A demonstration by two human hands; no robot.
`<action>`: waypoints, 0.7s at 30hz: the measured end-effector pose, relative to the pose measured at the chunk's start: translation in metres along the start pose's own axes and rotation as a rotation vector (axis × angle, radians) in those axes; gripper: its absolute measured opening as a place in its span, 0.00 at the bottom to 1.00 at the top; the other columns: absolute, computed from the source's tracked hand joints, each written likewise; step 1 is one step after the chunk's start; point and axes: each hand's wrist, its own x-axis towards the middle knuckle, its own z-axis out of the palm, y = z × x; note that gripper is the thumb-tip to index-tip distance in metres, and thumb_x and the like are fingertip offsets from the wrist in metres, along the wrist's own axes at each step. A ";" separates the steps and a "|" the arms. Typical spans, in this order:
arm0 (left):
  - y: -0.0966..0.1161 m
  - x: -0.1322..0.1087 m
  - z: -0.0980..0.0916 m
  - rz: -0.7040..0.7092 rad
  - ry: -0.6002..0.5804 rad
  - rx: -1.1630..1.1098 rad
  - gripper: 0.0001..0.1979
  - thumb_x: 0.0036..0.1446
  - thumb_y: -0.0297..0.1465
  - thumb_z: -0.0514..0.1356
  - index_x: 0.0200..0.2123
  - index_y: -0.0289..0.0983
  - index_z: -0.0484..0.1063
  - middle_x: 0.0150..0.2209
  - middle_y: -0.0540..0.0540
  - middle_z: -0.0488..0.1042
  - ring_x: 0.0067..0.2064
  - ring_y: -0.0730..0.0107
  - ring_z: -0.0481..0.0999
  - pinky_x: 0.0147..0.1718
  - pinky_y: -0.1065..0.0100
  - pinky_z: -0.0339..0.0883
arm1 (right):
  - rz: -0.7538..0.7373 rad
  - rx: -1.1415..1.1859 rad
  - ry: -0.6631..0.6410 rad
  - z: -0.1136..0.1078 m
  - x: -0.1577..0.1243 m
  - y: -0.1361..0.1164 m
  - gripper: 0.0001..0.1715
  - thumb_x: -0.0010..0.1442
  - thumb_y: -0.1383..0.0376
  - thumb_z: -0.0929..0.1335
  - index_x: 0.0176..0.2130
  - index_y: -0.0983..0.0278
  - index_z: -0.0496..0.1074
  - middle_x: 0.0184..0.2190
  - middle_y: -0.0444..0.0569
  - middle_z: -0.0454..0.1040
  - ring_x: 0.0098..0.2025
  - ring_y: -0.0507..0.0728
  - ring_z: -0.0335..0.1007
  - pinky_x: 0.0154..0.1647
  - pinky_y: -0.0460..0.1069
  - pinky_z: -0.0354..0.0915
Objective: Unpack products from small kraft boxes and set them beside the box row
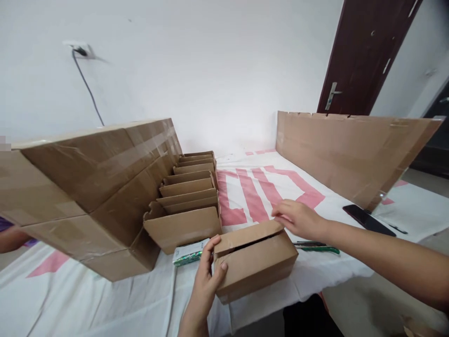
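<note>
A small brown cardboard box [259, 267] sits at the table's front edge, its top flap not fully down and a dark slit showing along it. My left hand [209, 271] grips the box's left end, thumb on the near side and fingers behind. At the far right corner of the lid, my right hand [296, 217] has its fingers curled onto the flap's edge. Beside my left hand lies a green and white packet [191, 252]. A green-handled tool [317, 248] rests just right of the box, partly hidden behind it.
Several open cardboard boxes [182, 227] stand in a row behind. Taped cartons [105, 187] are stacked along the left. A tall cardboard panel [343, 154] stands at right, near a black phone [368, 220]. Another person's arm [12, 239] shows at the far left.
</note>
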 end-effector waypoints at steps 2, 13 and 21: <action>-0.004 0.002 -0.001 0.016 -0.014 0.007 0.30 0.52 0.47 0.62 0.56 0.44 0.65 0.60 0.42 0.65 0.61 0.49 0.63 0.60 0.54 0.54 | -0.235 0.028 -0.017 0.014 0.027 -0.024 0.09 0.64 0.71 0.64 0.41 0.65 0.73 0.38 0.52 0.77 0.40 0.56 0.70 0.43 0.50 0.65; 0.005 0.004 0.002 -0.017 -0.028 0.056 0.32 0.52 0.49 0.61 0.57 0.43 0.63 0.59 0.42 0.66 0.59 0.51 0.66 0.58 0.54 0.58 | -0.424 -0.050 -0.057 0.046 0.055 -0.050 0.08 0.64 0.71 0.62 0.37 0.66 0.71 0.35 0.52 0.74 0.39 0.57 0.66 0.45 0.52 0.62; -0.004 0.016 -0.009 -0.004 0.212 0.067 0.28 0.44 0.49 0.67 0.45 0.41 0.68 0.51 0.43 0.71 0.54 0.52 0.69 0.55 0.51 0.60 | 0.388 0.175 -0.344 -0.013 -0.055 0.019 0.04 0.61 0.68 0.65 0.34 0.64 0.70 0.29 0.44 0.73 0.31 0.52 0.66 0.32 0.45 0.60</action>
